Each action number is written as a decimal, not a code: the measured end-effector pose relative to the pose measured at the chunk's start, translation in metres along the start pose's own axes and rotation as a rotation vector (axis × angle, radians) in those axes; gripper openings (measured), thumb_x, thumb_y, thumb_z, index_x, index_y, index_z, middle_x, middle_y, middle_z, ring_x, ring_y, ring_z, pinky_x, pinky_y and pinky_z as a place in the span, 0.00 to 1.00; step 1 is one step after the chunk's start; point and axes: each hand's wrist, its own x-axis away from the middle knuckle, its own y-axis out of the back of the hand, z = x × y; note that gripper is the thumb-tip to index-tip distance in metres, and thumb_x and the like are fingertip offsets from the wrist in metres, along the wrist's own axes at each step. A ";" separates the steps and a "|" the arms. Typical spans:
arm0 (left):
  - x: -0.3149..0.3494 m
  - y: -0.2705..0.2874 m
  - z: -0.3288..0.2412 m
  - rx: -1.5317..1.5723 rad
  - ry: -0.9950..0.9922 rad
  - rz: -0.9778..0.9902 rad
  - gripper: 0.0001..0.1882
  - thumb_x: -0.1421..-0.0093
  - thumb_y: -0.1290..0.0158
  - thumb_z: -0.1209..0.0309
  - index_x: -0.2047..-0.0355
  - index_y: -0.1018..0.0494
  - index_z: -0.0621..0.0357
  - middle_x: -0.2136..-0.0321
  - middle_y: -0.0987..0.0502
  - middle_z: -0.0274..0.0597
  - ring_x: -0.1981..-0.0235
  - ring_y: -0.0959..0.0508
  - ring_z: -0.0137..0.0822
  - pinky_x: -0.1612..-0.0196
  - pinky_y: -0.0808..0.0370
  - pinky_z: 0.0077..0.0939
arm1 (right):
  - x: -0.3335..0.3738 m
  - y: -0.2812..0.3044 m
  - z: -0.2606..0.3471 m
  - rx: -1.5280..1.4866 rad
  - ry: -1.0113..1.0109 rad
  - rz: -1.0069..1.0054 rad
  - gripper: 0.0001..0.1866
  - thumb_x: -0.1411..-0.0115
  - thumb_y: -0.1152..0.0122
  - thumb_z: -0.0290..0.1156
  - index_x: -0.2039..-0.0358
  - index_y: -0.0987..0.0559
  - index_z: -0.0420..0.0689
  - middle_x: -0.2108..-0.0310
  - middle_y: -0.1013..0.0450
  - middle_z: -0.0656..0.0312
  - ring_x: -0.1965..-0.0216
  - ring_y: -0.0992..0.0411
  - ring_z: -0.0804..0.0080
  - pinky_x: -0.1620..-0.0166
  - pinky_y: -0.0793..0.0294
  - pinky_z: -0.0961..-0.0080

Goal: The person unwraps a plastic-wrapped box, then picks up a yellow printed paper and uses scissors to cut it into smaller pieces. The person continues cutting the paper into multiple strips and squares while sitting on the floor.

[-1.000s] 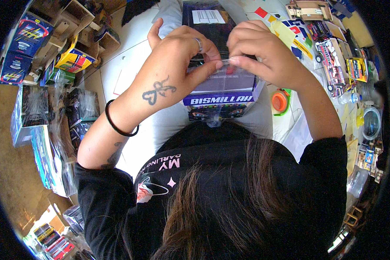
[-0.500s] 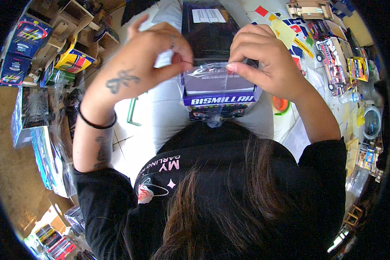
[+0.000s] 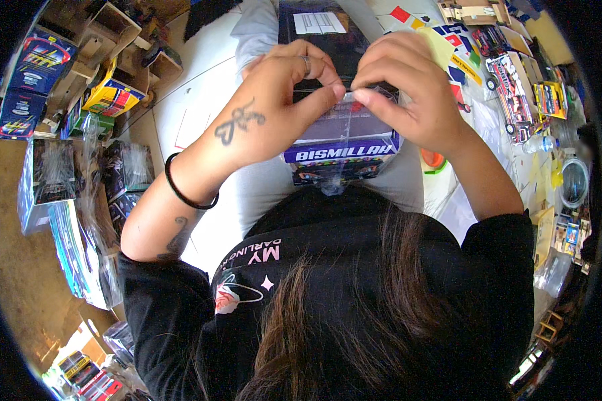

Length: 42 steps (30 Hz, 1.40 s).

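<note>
A dark toy truck with a purple front band (image 3: 338, 154) stands between my legs, and clear plastic film (image 3: 341, 127) covers its near part. Above it, my left hand (image 3: 267, 100) is closed, its thumb and forefinger pinched together on the film. My right hand (image 3: 411, 87) is closed in a pinch just beside it, also gripping the film. The fingertips of both hands almost meet over the truck's middle. A white label (image 3: 320, 23) sits on the truck's dark far part.
Wooden toy truck bodies and boxes (image 3: 110, 30) are stacked at the left, above film-wrapped dark boxes (image 3: 53, 170). Coloured sticker scraps (image 3: 455, 47) lie on the tiles at the right. Beyond them are a toy truck (image 3: 508, 93), an orange tape roll (image 3: 433, 159) and a clear round container (image 3: 574, 184).
My left hand has moved right, bringing its pinched fingers close to those of my right hand. My right hand has barely moved. The truck stays between my legs.
</note>
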 end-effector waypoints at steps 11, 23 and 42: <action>-0.005 -0.004 -0.003 0.005 0.067 -0.005 0.10 0.45 0.48 0.64 0.72 0.25 0.57 0.75 0.26 0.36 0.66 0.27 0.30 0.51 0.41 0.40 | 0.007 -0.007 0.007 0.194 0.042 0.022 0.09 0.58 0.38 0.34 0.76 0.27 0.47 0.69 0.31 0.69 0.58 0.35 0.71 0.50 0.45 0.61; 0.003 0.003 -0.009 -0.390 -0.162 0.019 0.03 0.50 0.42 0.68 0.75 0.24 0.49 0.73 0.24 0.29 0.54 0.29 0.32 0.40 0.63 0.46 | -0.004 0.043 -0.014 -0.111 -0.069 0.424 0.09 0.52 0.40 0.34 0.77 0.29 0.44 0.70 0.34 0.62 0.61 0.36 0.65 0.53 0.43 0.69; 0.005 0.005 -0.019 -0.272 -0.056 -0.019 0.04 0.50 0.43 0.69 0.73 0.26 0.50 0.75 0.26 0.30 0.62 0.27 0.31 0.43 0.53 0.45 | 0.003 -0.003 -0.004 -0.258 -0.077 0.195 0.06 0.53 0.40 0.29 0.78 0.26 0.42 0.74 0.30 0.64 0.62 0.33 0.66 0.54 0.41 0.68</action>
